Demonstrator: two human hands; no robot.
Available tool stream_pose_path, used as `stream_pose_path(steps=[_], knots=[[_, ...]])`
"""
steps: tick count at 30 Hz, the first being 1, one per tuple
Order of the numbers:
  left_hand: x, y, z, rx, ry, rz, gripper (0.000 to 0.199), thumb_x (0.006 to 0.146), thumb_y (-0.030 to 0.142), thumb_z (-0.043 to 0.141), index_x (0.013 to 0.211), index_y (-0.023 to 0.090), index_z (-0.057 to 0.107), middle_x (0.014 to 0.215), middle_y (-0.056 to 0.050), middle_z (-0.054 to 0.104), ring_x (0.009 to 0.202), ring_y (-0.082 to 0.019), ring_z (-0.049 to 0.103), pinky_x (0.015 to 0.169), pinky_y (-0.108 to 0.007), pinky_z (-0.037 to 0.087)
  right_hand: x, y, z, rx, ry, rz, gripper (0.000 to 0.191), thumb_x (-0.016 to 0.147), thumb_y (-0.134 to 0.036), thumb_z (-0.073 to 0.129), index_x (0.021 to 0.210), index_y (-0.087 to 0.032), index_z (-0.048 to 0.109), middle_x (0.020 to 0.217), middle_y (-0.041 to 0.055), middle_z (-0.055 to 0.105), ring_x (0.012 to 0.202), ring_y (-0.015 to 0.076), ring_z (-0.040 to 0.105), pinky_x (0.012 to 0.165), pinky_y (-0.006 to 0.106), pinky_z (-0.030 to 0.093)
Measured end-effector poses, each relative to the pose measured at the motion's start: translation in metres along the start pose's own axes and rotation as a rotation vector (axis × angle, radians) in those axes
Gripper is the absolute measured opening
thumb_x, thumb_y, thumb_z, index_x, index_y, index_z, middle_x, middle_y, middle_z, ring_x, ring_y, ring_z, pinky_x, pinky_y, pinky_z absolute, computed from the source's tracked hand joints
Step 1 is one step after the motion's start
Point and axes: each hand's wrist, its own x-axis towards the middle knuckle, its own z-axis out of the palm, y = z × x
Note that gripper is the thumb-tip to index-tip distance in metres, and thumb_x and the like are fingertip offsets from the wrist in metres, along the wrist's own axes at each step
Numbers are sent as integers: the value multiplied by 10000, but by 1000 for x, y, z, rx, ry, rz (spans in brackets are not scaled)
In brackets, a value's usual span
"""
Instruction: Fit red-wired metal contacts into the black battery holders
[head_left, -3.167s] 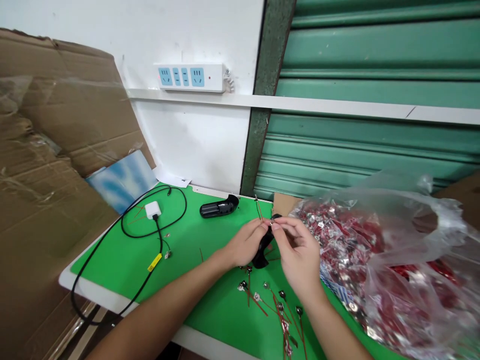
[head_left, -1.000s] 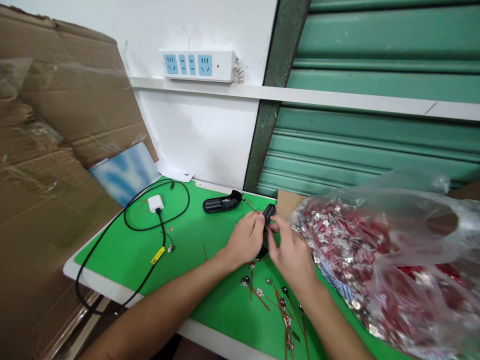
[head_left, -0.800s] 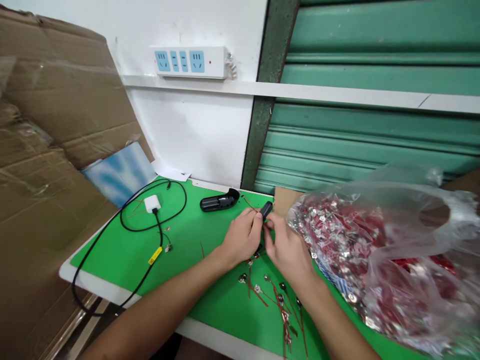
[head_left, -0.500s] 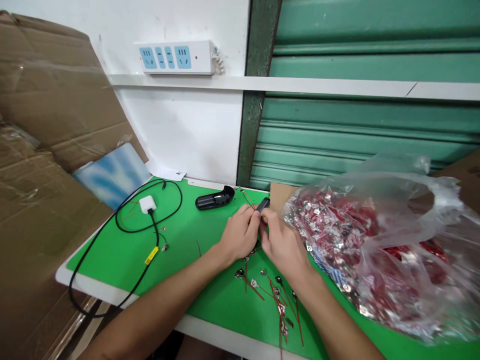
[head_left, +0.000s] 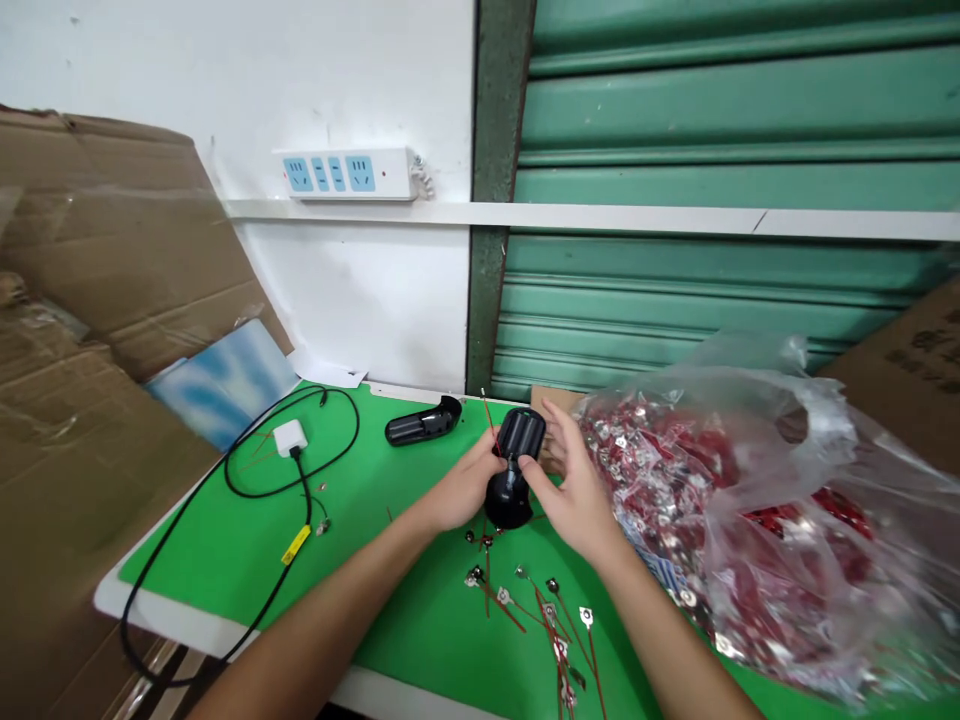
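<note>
Both hands hold a black plastic housing [head_left: 517, 440] above the green mat, its hollow side with two long battery-like channels facing me. My left hand [head_left: 466, 487] is closed on its left edge, thumb near the middle. A thin red wire [head_left: 489, 412] sticks up beside that hand; where its lower end goes is hidden. My right hand [head_left: 576, 490] grips the right edge, thumb on the middle and the other fingers partly behind. Below lie several metal contact tabs with red wires [head_left: 550, 612]. A similar black housing [head_left: 422, 424] rests further left.
A clear plastic bag [head_left: 675, 480] full of red-wired metal tabs covers the right side. On the left are a white adapter [head_left: 289, 437] with a looped black cable [head_left: 255, 490], a blue-white sheet [head_left: 225, 385] and cardboard [head_left: 135, 230]. A socket strip [head_left: 345, 174] is on the wall.
The housing has turned from edge-on to show its hollow side. My right hand has opened out from its tight grip to hold the side. The camera view has shifted slightly.
</note>
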Motion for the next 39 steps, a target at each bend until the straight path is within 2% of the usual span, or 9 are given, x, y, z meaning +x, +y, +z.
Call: stream_pose_path(steps=[4, 7, 12, 17, 25, 30, 34, 37, 39], knots=[[-4, 2, -1, 102, -44, -25, 415, 930, 256, 446, 1328, 172, 528, 1245, -67, 645, 1144, -209, 546, 1081, -354, 447, -2, -3, -1, 56, -68, 43, 639, 932, -240, 613, 1539, -262, 417, 1424, 149, 640, 1152, 265, 724, 952, 451, 625], [-5, 2, -1, 158, -61, 24, 379, 966, 265, 432, 1325, 172, 507, 1295, -79, 618, 1191, -211, 540, 1159, -381, 411, -2, -6, 0, 76, -86, 77, 661, 922, -230, 614, 1548, -262, 403, 1423, 149, 639, 1117, 268, 737, 933, 455, 633], [-5, 2, 0, 224, -54, 113, 362, 991, 296, 423, 1325, 167, 478, 1349, -116, 592, 1283, -236, 531, 1236, -434, 367, -6, -7, 6, 109, -79, 67, 659, 964, -236, 568, 1586, -277, 352, 1565, 149, 529, 1299, 290, 663, 1087, 507, 574], [-5, 1, 0, 280, -35, 166, 383, 1004, 329, 400, 1343, 156, 445, 1372, -142, 576, 1299, -239, 539, 1233, -430, 385, -10, -4, 13, 70, -44, 6, 665, 1013, -254, 524, 1635, -283, 291, 1662, 140, 411, 1525, 307, 451, 1193, 533, 490], [-3, -6, 4, 328, 7, 201, 358, 1003, 283, 366, 1329, 155, 445, 1357, -151, 591, 1243, -227, 557, 1197, -419, 427, -11, -1, 20, -6, -6, 2, 646, 1017, -237, 488, 1633, -257, 295, 1637, 160, 442, 1551, 316, 408, 1243, 593, 413], [-3, -4, 5, 316, 20, 205, 339, 976, 290, 398, 1280, 160, 470, 1333, -140, 598, 1235, -223, 554, 1190, -395, 424, -12, -2, 23, -8, 27, 31, 628, 1003, -238, 484, 1609, -252, 315, 1585, 168, 489, 1513, 322, 458, 1218, 606, 432], [2, -2, 0, 141, 4, 84, 317, 844, 257, 500, 1154, 200, 533, 1194, -61, 653, 1185, -226, 578, 1145, -388, 438, -10, -6, 21, 20, -3, 71, 632, 993, -261, 511, 1594, -258, 315, 1563, 160, 508, 1444, 313, 531, 1184, 571, 469], [8, 1, -7, -71, 87, -6, 309, 758, 295, 551, 1056, 213, 542, 1015, -20, 669, 1038, -221, 634, 1022, -375, 501, -4, -7, 13, 93, -18, 101, 643, 983, -321, 558, 1583, -278, 332, 1512, 152, 549, 1232, 267, 672, 1007, 458, 592], [11, 4, -13, -177, 172, -40, 337, 739, 320, 585, 1058, 230, 522, 924, -1, 674, 925, -215, 661, 926, -371, 538, 1, -6, 3, 93, -4, 142, 558, 979, -356, 560, 1513, -262, 431, 1395, 146, 622, 1075, 236, 710, 839, 384, 616]])
